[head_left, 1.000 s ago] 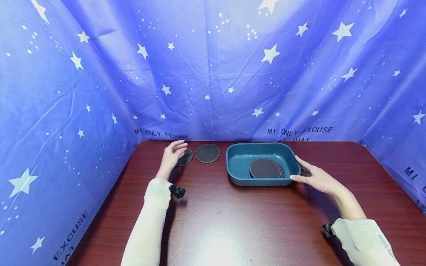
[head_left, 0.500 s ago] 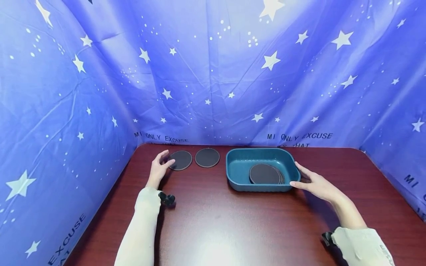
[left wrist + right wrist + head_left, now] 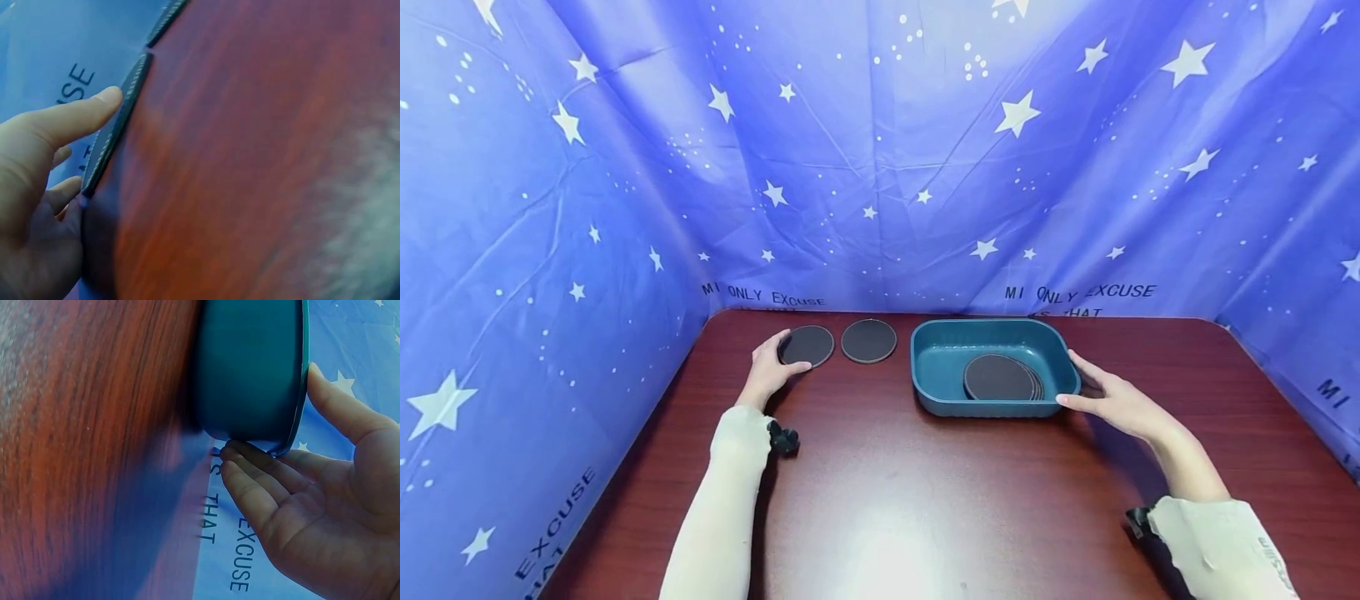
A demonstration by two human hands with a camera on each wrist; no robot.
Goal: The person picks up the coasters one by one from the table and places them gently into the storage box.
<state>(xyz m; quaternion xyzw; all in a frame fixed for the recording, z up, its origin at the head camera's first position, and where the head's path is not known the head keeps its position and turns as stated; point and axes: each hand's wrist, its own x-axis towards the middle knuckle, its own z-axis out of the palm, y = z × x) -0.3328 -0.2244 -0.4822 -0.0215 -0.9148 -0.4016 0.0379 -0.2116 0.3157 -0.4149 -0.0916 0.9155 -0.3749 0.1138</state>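
Blue star-print curtain (image 3: 872, 150) stands behind wood-grain desk (image 3: 880, 467). Left disc (image 3: 807, 346): black, round, stitched edge, back left of desk; second disc (image 3: 868, 341) just beside. Left hand (image 3: 766, 368): grip holds left disc's edge. Right hand (image 3: 1116, 404): grip holds end of rounded teal tub (image 3: 981, 410), overlapping dark discs (image 3: 1000, 377) inside.

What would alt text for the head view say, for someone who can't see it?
The fingers of a person's left hand hold a dark round disc on a reddish table; another disc lies beside it. The right hand grips a teal tray of overlapping discs.
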